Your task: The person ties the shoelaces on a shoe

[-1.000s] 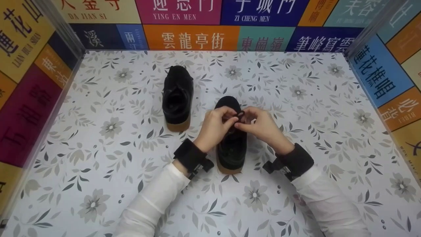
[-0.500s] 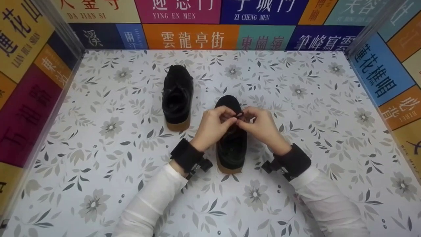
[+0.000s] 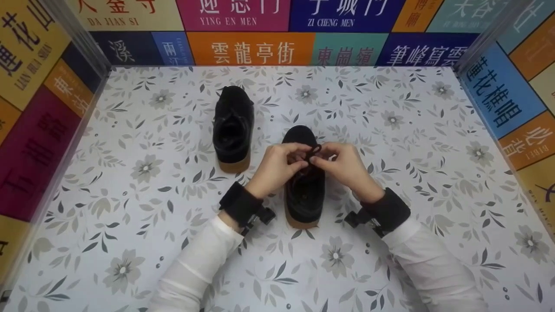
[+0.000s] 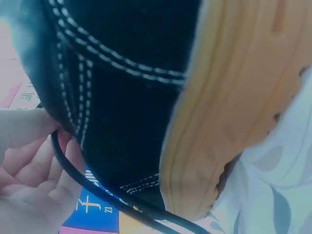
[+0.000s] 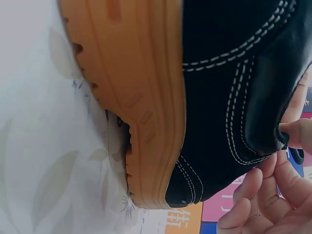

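On the left, a black shoe [image 3: 233, 125] stands upright on a white cloth-like surface [image 3: 143, 216] printed with grey leaves and flowers, its toe pointing away from the person. From the lower left, an arm in a white sleeve reaches forward and inward, a black wrist strap [image 3: 240, 203] below the hand. The left hand [image 3: 275, 167] is bent in over a second black shoe, its thumb and index finger pinching a dark shoelace [image 3: 316, 148]. This second shoe [image 3: 305, 212] stands right of the first and nearer the person, its toe also pointing away. The lace makes a small loop above its front, between the two hands. The right hand [image 3: 347, 167] mirrors the left, angled in from the right, thumb and forefinger pinching the lace too. Its arm, also white-sleeved and strapped, slants up from the lower right.

From above, I see only a strip of tan at the heel. The left wrist camera shows the thick tan sole [image 4: 229, 112] along one side, double white stitching on the black upper, and the lace running down from the left hand's pinch. The right wrist camera shows the opposite side, the notched sole edge and the right hand's other fingers curled beneath; the exact pinch there is partly hidden.
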